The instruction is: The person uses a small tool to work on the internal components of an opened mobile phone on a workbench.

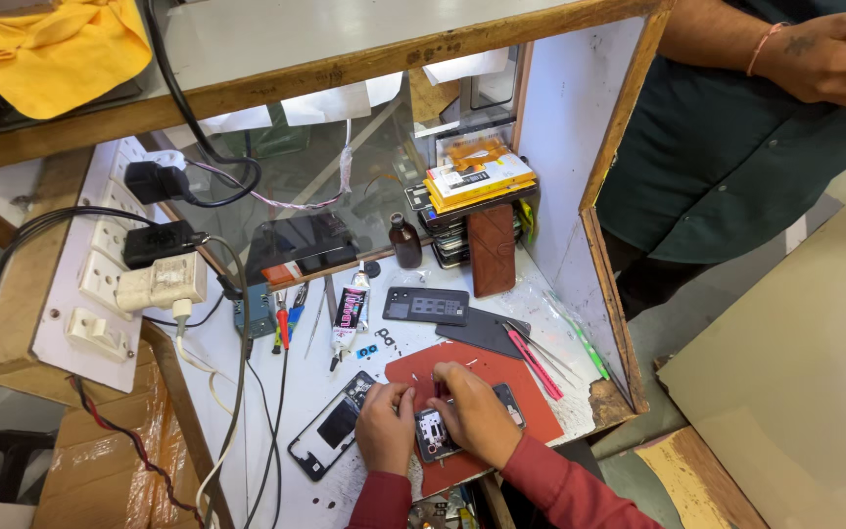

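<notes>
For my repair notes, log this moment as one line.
left hand: steadying opened phone | right hand: on same phone | under it: red mat | beside: clear phone case, glue tube

Both red-sleeved forearms reach up over the red mat (501, 392). The left hand (384, 429) rests at the mat's left edge, fingers curled; the right hand (475, 414) lies on it, fingers bent, grip pinching.

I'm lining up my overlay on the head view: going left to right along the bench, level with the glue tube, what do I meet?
Red-handled tool → glue tube → dark phone back cover → pink-handled tool → green-handled tool.
</notes>
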